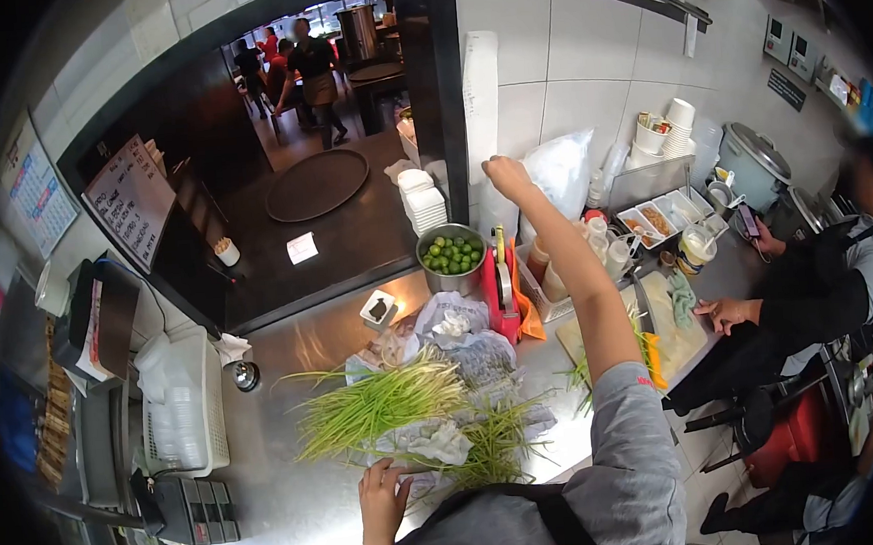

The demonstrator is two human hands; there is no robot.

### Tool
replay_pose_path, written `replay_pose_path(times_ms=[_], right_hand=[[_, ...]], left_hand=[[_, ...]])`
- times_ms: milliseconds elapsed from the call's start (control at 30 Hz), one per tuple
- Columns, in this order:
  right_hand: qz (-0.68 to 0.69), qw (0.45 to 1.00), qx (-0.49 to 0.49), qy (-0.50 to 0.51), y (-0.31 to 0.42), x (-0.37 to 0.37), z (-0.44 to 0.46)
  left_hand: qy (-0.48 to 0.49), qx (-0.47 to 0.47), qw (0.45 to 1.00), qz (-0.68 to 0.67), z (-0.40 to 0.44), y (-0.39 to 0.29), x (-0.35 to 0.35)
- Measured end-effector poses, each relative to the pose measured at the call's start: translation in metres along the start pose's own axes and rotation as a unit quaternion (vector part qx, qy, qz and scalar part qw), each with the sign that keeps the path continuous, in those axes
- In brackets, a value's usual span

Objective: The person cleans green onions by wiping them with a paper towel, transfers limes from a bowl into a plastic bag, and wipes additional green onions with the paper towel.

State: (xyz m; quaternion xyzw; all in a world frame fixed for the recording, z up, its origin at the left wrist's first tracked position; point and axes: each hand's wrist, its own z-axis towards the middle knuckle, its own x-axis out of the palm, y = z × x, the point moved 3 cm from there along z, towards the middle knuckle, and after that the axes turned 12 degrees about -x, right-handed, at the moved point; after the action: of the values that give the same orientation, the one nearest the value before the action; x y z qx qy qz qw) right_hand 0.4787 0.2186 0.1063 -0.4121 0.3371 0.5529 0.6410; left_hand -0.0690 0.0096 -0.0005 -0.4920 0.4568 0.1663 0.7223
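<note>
My right hand (508, 179) is raised at the wall, fingers curled into a fist at the lower part of a long white hanging strip (481, 90). Whatever the fist may hold is hidden. Low at the table's front edge, my left hand (382, 504) has bent fingers slightly apart beside crumpled plastic (445, 442). A large bunch of green onions (385, 406) lies on plastic ahead of it. Thinner loose greens (497, 444) are spread to its right.
A metal pot of green limes (452, 255) stands behind a red tape dispenser (502, 288). Sauce bottles (595, 248) crowd the right side. At left are a white basket (210, 406) and a call bell (247, 375). A co-worker's hand (729, 315) is over a cutting board (672, 333).
</note>
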Motion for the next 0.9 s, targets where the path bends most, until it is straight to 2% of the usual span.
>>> replay_pose_path(times_ms=[67,167,300,400,433,533,567,633,733,800,867,900], right_hand=[[0.003,0.999,-0.026,0.018,-0.004,0.007,0.004],[0.069,0.997,0.018,-0.002,-0.012,-0.005,0.006],[0.198,0.977,0.03,-0.072,-0.037,0.013,0.004],[0.113,0.974,0.084,-0.179,-0.051,-0.009,0.012],[0.109,0.944,0.117,-0.288,-0.043,-0.042,0.01],[0.051,0.967,-0.037,-0.245,-0.037,-0.048,0.022],[0.072,0.957,0.011,-0.279,-0.038,-0.055,0.023],[0.109,0.925,0.108,-0.347,-0.019,-0.11,0.032],[0.393,0.804,0.046,-0.444,0.018,-0.149,0.052],[0.523,0.766,0.006,-0.373,0.043,-0.119,0.071],[0.592,0.751,0.017,-0.291,0.097,-0.115,0.061],[0.661,0.704,0.032,-0.258,0.111,-0.094,0.063]], left_hand=[[-0.006,-0.008,1.0,0.002,0.002,0.003,0.001],[0.01,-0.01,1.0,0.01,0.005,0.011,0.004],[0.029,0.012,0.999,0.018,0.017,0.008,0.005],[0.049,0.037,0.998,0.023,0.029,0.003,0.002],[0.057,0.046,0.997,0.022,0.033,0.0,0.0],[0.04,0.091,0.995,0.03,0.049,-0.011,-0.011],[0.068,0.093,0.993,0.027,0.056,-0.011,-0.015],[0.04,0.115,0.992,0.032,0.078,-0.023,-0.027],[0.017,0.134,0.99,0.032,0.115,-0.051,-0.041],[-0.031,0.171,0.985,0.009,0.147,-0.071,-0.039],[-0.06,0.203,0.977,-0.019,0.177,-0.086,-0.03],[-0.066,0.208,0.975,-0.04,0.189,-0.091,-0.024]])
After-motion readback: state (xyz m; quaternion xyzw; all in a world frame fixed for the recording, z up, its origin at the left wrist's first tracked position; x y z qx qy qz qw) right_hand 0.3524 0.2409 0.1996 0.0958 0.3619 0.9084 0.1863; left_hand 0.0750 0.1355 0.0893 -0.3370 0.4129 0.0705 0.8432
